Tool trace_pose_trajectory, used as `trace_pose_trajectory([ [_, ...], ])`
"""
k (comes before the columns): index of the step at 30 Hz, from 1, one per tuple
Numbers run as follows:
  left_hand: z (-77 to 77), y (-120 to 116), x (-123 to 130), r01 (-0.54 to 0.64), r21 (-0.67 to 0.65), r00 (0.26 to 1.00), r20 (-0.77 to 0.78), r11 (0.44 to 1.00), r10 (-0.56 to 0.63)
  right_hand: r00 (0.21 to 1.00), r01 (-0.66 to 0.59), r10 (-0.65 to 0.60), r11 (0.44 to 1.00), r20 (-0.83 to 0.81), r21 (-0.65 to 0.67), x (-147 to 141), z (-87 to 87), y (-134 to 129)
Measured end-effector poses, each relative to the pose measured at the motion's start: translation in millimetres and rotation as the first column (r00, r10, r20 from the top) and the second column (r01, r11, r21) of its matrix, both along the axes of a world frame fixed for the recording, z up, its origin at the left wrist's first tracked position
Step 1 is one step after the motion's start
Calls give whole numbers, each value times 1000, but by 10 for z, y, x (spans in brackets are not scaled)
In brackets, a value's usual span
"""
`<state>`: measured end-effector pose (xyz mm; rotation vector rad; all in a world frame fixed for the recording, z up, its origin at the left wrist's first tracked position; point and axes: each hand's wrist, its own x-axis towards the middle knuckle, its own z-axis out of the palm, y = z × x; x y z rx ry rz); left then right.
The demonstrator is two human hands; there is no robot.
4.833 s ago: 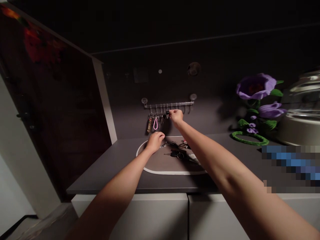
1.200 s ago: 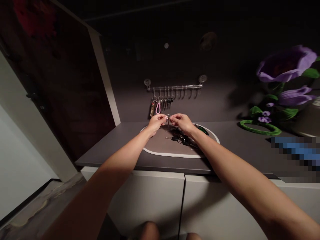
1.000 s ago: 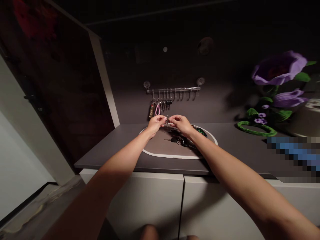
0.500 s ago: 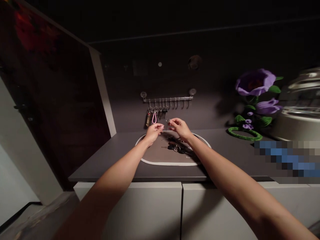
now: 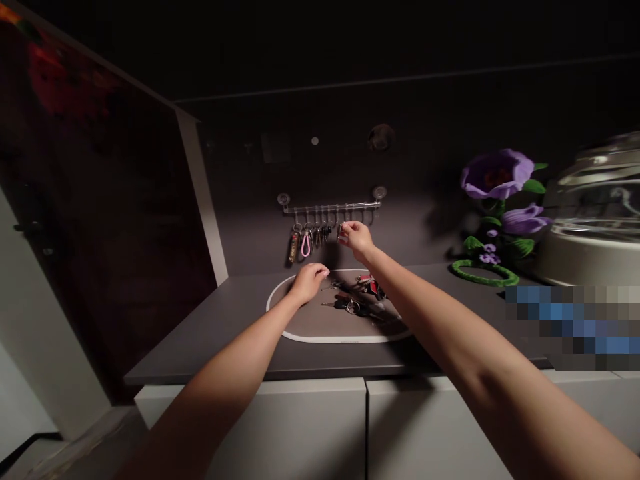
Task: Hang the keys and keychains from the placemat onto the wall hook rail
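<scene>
Thumb and fingertips of the right hand (image 5: 356,240) pinch a small metal piece (image 5: 341,232) just below the clear hook rail (image 5: 333,208) on the back wall; whether it touches a hook, I can't tell from here. The left hand (image 5: 309,281) is lower, above the white-rimmed mat (image 5: 345,339), its thumb and fingers drawn close together, and I can't see whether anything sits between them. Left of the pinched piece, a brown tag (image 5: 293,248) lettered "Love", a pink loop (image 5: 305,247) and some small keys (image 5: 317,236) hang from the rail. On the mat lie a black-headed key (image 5: 341,304), a metal ring (image 5: 353,307) beside it, and a red piece (image 5: 371,287) near the right forearm. The mat rests on a dark counter (image 5: 210,333) over white cabinet doors (image 5: 300,427). Well off to the right, purple flowers (image 5: 497,175) stand near a cream-coloured vessel (image 5: 575,260).
</scene>
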<state>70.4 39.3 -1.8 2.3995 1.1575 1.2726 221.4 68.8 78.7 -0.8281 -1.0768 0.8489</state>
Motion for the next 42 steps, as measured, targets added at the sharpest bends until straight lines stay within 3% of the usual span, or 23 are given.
trace_pose_trajectory([
  [10,7,-30,-4,-27,81,992,-123,996,37,995,100,-100,994,-6,-35,-60,125,228],
  [18,14,-35,-4,-45,71,990,-133,996,54,996,91,-92,993,-14,-69,-56,59,282],
  [26,4,-20,-10,-48,64,987,-148,997,57,994,111,-110,992,27,-61,-15,-45,259],
  [42,8,-32,-11,-43,50,982,-184,998,51,995,61,-50,989,86,-132,83,-38,4],
])
